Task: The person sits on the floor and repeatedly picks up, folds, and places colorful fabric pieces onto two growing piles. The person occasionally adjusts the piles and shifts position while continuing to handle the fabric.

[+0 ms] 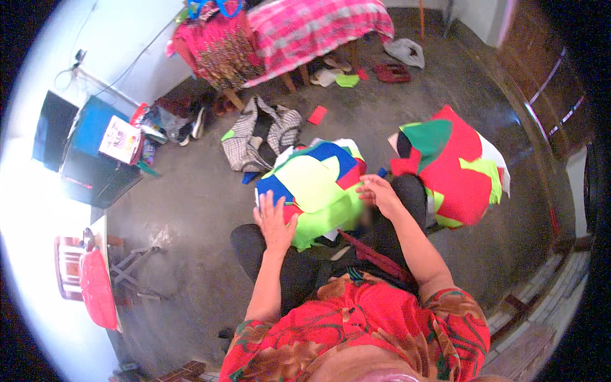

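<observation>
- Two hands are over one heap: the left hand (275, 223) lies flat, fingers spread wide, palm down on the near left edge of the pile of cut fabric pieces (315, 188), gripping nothing.
- Over on the other side, the right hand (380, 194) hovers at the pile's right edge, fingers curled loosely; whether it pinches a piece I cannot tell, since the spot just below it is blurred.
- That pile sits right in front of the seated person, on the lap and knees, between the two hands, both forearms reaching forward to it.
- Look at the colours: flat sheets in pale yellow, neon green, royal blue and red, stacked unevenly, with the yellow piece on top and green spilling toward the person.
- Off to the right, just beside the right forearm, there's a second heap of fabric (455, 169), mostly red with a dark green piece and yellow-green strips, resting on the floor.
- Down below it's a bare grey concrete floor (191, 210), scuffed and stained.
- Ahead of the pile, a checked black-and-white cloth (264, 134) lies crumpled, with a small red scrap (317, 115) near it.
- Farther back, a table under a pink plaid cover (318, 28) stands near the wall, shoes and scraps scattered beneath it.
- Far left, a blue box (95, 124) and a red chair (95, 293) sit along the bright wall.
</observation>
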Available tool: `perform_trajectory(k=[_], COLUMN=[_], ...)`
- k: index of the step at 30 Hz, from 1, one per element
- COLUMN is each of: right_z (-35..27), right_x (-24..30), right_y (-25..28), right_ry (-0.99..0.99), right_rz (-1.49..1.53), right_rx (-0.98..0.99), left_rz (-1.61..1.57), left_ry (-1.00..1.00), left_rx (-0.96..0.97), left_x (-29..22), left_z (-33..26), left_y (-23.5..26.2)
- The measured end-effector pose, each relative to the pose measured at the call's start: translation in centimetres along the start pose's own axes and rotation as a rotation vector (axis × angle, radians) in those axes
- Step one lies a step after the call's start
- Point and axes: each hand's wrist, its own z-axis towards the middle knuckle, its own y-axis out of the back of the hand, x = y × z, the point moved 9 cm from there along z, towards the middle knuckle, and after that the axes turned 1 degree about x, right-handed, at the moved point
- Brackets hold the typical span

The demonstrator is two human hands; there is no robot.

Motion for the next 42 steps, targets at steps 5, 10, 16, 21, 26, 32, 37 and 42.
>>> perform_trajectory(k=[5, 10, 16, 21, 26, 32, 37, 42], right_z=[-0.6, -0.4, 0.5, 0.4, 0.2, 0.4, 0.4, 0.2], right_x=[0.7, 1.0, 0.3, 0.7, 1.0, 0.8, 0.8, 1.2], right_y=[-0.8, -1.6, -0.6, -0.8, -0.9, -1.2, -0.9, -0.8], right_ry=[-0.027, -0.041, -0.048, -0.057, -0.07, -0.063, -0.054, -0.021], right_rz=[-0.034, -0.051, -0.058, -0.093, -0.085, -0.071, -0.09, -0.087], right_rx=[-0.004, 0.002, 0.002, -0.043, -0.058, -0.024, -0.019, -0.01], left_rz=[0.205, 0.072, 0.017, 0.022, 0.042, 0.059, 0.06, 0.051], left_ry=[0.266, 0.481, 0.548, 0.552, 0.565, 0.593, 0.565, 0.573], left_rx=[-0.116, 0.007, -0.012, 0.018, 0.013, 0.009, -0.02, -0.004], left_x=[7.7, 13.4, 13.0, 13.1, 13.1, 13.4, 13.0, 12.9], left_z=[-2.9, -6.3, -5.3, -5.1, -4.8, -5.2, -5.1, -5.2], left_y=[5.6, 3.9, 4.1, 3.7, 3.9, 3.9, 4.1, 4.1])
